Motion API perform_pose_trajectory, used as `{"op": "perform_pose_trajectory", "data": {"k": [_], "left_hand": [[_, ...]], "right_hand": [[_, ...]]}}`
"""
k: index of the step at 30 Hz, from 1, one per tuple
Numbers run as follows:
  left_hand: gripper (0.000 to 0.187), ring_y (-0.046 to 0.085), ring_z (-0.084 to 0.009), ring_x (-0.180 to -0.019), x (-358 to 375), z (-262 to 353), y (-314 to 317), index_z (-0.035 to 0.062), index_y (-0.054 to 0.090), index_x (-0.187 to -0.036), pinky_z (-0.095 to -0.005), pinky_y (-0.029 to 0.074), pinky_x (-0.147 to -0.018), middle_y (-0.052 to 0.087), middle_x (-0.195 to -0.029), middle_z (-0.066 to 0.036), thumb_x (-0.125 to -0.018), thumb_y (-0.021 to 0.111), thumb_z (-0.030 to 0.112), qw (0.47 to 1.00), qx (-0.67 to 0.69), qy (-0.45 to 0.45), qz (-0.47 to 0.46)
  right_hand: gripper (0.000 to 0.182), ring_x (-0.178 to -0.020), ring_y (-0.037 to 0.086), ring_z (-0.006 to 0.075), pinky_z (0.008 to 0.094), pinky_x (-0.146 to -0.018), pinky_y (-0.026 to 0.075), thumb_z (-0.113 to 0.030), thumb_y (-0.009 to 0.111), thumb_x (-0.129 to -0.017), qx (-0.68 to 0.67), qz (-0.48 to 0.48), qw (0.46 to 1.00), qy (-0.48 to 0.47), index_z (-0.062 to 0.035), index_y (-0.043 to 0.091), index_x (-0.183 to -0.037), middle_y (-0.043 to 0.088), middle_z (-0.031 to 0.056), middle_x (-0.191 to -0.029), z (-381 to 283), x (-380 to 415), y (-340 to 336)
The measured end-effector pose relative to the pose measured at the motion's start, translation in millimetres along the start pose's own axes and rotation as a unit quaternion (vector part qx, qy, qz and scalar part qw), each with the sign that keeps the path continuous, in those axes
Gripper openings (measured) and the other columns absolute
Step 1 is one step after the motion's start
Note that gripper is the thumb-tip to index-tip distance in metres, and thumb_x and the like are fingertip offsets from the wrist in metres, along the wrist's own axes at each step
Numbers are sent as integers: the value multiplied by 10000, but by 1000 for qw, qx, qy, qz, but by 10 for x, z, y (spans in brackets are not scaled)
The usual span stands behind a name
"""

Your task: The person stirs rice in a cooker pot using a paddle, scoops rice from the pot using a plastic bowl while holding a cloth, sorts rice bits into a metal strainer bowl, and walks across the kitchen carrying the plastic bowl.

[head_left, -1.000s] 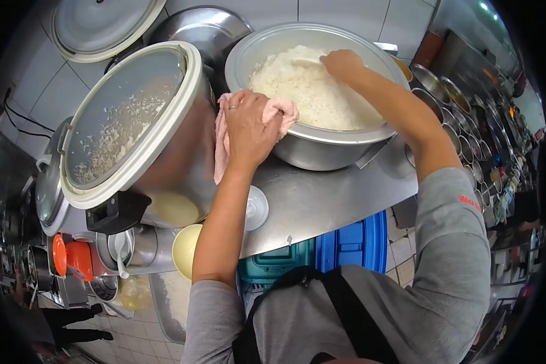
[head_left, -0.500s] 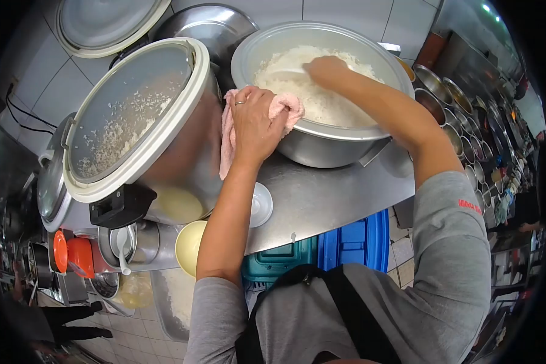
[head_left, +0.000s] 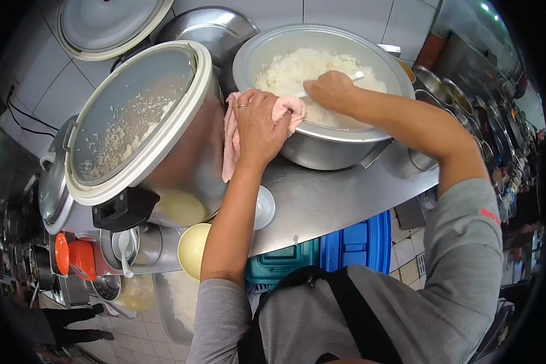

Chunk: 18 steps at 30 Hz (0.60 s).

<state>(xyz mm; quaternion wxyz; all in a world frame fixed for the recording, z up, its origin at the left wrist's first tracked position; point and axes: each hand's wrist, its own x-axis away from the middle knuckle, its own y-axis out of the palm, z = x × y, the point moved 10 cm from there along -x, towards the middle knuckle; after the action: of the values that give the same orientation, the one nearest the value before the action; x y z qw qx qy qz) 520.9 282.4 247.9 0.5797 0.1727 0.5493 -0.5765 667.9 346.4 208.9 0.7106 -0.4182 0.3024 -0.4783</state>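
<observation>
My right hand [head_left: 332, 91] is closed around a white rice paddle [head_left: 358, 76] over the cooked rice [head_left: 288, 68]. Part of the paddle shows on either side of the fist; its blade is not clearly visible. The rice lies in a wide metal pot [head_left: 330, 151]. Wrapped in a pink cloth [head_left: 230, 142], my left hand [head_left: 258, 127] grips at the pot's near left rim. Just left of that hand, a large rice cooker [head_left: 185, 142] leans tilted, with rice grains stuck to its inner wall.
A cooker lid [head_left: 109, 24] and a metal lid [head_left: 207, 27] stand against the tiled wall. Along the steel counter [head_left: 321, 203] sit a white dish [head_left: 264, 207], a yellow bowl [head_left: 191, 250] and a ladle [head_left: 125, 249]. Blue [head_left: 358, 242] and green bins are below. Another person's legs [head_left: 73, 324] show lower left.
My right hand has turned the paddle; a white end now sticks out to the right, and the hand sits slightly lower. The right elbow has swung outward. My left hand stays on the cloth.
</observation>
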Motion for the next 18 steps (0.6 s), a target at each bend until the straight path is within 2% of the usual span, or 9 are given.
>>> {"op": "perform_pose_trajectory", "data": {"k": [1,3,4,6,8,12,13,15,18], "left_hand": [[206,487,-326,-990,6,5,1,48,626,-840,-450,305,-922,599,-917,-112,-707,626,205,1000,-2,0,1],[209,488,-327,-989,10,-37,19,45,624,-840,-452,306,-923,599,-918,-112,-707,623,207,1000,-6,-2,-6],[213,489,-327,-987,17,-35,28,43,622,-841,-454,306,-924,600,-920,-111,-708,621,209,1000,-8,-1,-10],[213,490,-327,-987,19,-10,16,41,619,-841,-456,307,-925,600,-922,-112,-706,620,206,1000,-5,4,-1],[214,490,-327,-987,22,-4,-22,38,617,-840,-458,307,-926,599,-924,-112,-703,619,203,1000,-4,9,2],[208,490,-326,-985,9,-2,9,39,616,-830,-458,310,-922,601,-923,-110,-693,620,196,1000,-3,3,0],[207,491,-325,-983,4,-6,7,39,617,-827,-456,309,-921,602,-922,-108,-690,621,194,1000,-6,3,-6],[205,488,-325,-983,3,12,-17,42,619,-826,-454,309,-920,603,-923,-107,-688,621,194,1000,2,-1,-1],[201,484,-325,-986,-16,6,-6,48,621,-828,-453,309,-919,604,-925,-105,-687,620,192,1000,13,-2,5]], "right_hand": [[162,-734,685,292,402,-598,543,-183,516,-877,-1,-2,1000,0,-46,597,-909,670,150,-779,51,-63,64],[242,-848,670,329,445,-728,532,-229,511,-886,-105,-42,991,78,-44,632,-986,672,173,-882,331,-162,251],[242,-848,670,329,445,-728,532,-229,511,-886,-106,-42,990,80,-44,632,-986,672,173,-882,424,-189,244],[287,-927,644,353,463,-805,509,-244,489,-895,-165,-20,970,177,-50,646,-1037,668,177,-945,852,-205,168],[262,-921,641,363,456,-781,517,-206,476,-888,-58,-4,981,185,-37,648,-991,666,183,-957,1170,-34,-60],[163,-742,670,336,433,-627,538,-148,528,-835,148,-54,985,73,-32,634,-878,668,172,-779,1152,628,-458],[163,-742,670,336,433,-627,538,-148,528,-835,149,-54,985,70,-32,634,-878,668,172,-779,1068,737,-385],[120,-648,668,318,419,-534,531,-129,553,-814,114,19,990,78,-43,632,-841,653,169,-699,926,817,-271],[141,-680,667,304,394,-596,534,-100,567,-793,108,11,990,91,-16,642,-878,665,158,-743,868,357,261]]}}
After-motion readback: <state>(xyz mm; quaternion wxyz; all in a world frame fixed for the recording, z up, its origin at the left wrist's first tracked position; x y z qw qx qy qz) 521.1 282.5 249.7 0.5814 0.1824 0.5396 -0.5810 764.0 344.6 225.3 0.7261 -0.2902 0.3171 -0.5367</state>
